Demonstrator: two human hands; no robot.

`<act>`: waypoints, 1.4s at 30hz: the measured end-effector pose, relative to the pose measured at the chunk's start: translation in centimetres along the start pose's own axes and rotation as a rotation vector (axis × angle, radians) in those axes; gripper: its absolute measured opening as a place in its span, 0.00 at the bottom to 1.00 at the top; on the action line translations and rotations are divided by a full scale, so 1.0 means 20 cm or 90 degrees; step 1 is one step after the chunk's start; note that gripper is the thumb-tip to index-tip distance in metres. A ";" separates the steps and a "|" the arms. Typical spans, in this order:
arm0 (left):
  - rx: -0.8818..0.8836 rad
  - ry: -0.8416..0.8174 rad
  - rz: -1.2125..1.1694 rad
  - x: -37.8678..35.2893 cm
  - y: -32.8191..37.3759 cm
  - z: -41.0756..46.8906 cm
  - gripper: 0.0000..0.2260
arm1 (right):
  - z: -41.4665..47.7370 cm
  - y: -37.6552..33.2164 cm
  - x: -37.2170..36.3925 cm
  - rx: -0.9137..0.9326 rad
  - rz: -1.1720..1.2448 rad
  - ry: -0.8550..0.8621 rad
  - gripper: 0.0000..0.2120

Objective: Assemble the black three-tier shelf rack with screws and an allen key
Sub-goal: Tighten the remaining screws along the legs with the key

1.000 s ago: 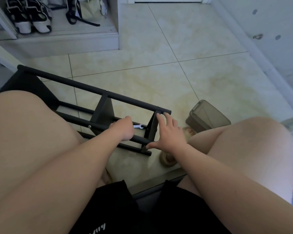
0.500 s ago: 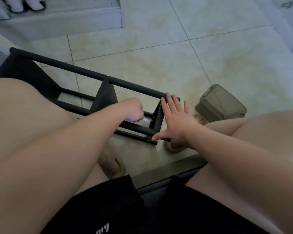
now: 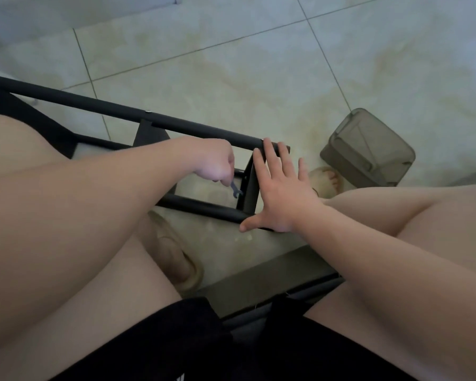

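The black shelf rack (image 3: pixel 198 127) lies on its side on the tiled floor between my knees, its long tubes running from the left edge to the middle. My left hand (image 3: pixel 215 163) reaches inside the frame and grips a small silver wrench (image 3: pixel 235 190), whose open end points down at the rack's end panel (image 3: pixel 249 188). My right hand (image 3: pixel 280 193) lies flat with spread fingers against the outside of that end panel, thumb touching the lower tube (image 3: pixel 204 207). A small silver screw head (image 3: pixel 148 111) shows on the top tube.
A translucent grey plastic box (image 3: pixel 368 152) lies tipped on the floor right of the rack. My feet wear beige slippers: one (image 3: pixel 176 259) below the rack, the other (image 3: pixel 326 180) beside the box. A dark ledge (image 3: pixel 272 281) runs along the near edge.
The view has tilted down and closer. My left hand turned so the wrench now points downward at the end panel. My right hand stays pressed on the panel.
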State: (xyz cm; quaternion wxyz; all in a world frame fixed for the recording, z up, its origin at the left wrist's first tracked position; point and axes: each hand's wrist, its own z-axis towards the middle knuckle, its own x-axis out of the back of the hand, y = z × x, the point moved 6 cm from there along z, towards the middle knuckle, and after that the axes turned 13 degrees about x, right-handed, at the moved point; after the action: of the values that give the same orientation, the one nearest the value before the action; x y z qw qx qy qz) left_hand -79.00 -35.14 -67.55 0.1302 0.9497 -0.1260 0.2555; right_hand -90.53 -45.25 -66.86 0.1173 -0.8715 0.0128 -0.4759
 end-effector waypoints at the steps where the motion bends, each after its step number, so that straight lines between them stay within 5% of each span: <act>1: -0.002 -0.016 -0.001 -0.01 0.00 0.01 0.04 | 0.00 0.00 0.00 0.000 0.003 -0.005 0.72; 10: 0.013 -0.218 -0.354 -0.13 -0.01 0.05 0.01 | -0.01 -0.02 0.03 0.000 0.031 -0.022 0.72; 15: 0.069 -0.181 -0.473 -0.17 -0.02 0.04 0.03 | 0.00 -0.03 0.03 -0.006 0.038 -0.026 0.73; 42: 0.099 -0.083 -0.514 -0.15 -0.04 0.02 0.04 | 0.01 -0.05 0.05 -0.006 0.030 -0.031 0.73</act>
State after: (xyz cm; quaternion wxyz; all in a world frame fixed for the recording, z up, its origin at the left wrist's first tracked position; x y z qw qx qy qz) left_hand -81.17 -34.07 -69.54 0.1393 0.9440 0.2683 0.1318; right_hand -89.86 -44.36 -65.84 0.1249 -0.8830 0.0329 -0.4513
